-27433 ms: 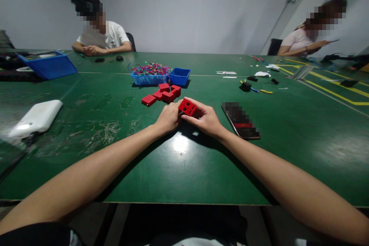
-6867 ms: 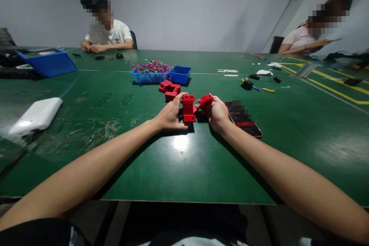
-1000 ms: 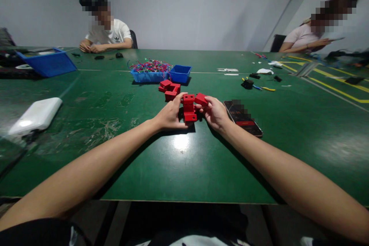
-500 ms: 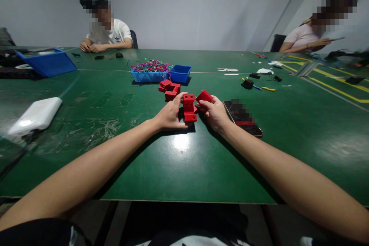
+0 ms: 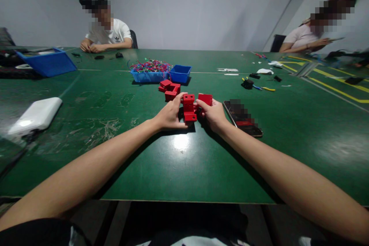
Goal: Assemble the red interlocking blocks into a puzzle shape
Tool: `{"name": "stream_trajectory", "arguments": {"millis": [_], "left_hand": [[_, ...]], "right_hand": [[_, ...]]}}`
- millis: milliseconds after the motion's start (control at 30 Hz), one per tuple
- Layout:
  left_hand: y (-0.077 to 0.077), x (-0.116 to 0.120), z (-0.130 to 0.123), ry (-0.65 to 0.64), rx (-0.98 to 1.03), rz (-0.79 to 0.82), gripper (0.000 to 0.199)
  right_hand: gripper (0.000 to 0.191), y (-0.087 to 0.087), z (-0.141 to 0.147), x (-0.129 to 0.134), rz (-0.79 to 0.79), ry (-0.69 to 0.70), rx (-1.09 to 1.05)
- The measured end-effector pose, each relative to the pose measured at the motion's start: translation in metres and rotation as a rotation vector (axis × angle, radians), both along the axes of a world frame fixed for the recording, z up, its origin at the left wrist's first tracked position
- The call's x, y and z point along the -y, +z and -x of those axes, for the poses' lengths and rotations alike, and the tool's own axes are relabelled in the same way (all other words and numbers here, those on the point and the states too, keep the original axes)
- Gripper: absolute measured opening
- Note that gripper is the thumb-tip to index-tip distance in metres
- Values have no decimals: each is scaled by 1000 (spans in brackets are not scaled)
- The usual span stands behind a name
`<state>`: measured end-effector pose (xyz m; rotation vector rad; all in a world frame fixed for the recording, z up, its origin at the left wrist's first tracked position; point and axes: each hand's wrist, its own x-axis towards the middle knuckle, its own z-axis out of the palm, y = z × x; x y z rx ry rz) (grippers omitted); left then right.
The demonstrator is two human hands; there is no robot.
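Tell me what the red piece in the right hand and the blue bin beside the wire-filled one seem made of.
Red piece: probably hard plastic, though painted metal is possible; opaque, even colour and crisp edges. Blue bin: likely moulded plastic, smooth, with thin one-colour walls.

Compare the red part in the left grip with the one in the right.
Shape: the left red part looks stepped; the right red part shows a flat face.
Holes: the left red part shows them; the right red part's visible face shows none clearly.
Hold: the left grip spans the left red part; the right grip pinches the right red part.
Shared: both are red.
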<state>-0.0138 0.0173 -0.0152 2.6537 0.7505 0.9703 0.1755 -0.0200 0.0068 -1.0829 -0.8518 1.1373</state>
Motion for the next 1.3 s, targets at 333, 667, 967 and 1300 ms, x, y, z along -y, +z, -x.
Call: {"name": "stream_trajectory", "arguments": {"millis": [333,667,967,1300], "left_hand": [[1,0,0,-8,-6,0,108],[0,0,-1,0,-3,-3,110],[0,-1,0,-13,8,-6,108],[-1,0,-1,31,16,20,107]], "right_hand": [[32,-7,0,-1,-110,8,91],[33,-5,0,-5,-42,66,27],[50,-5,-1,-5,-63,141,13],[61,-7,0,0,-103,71,121]]}}
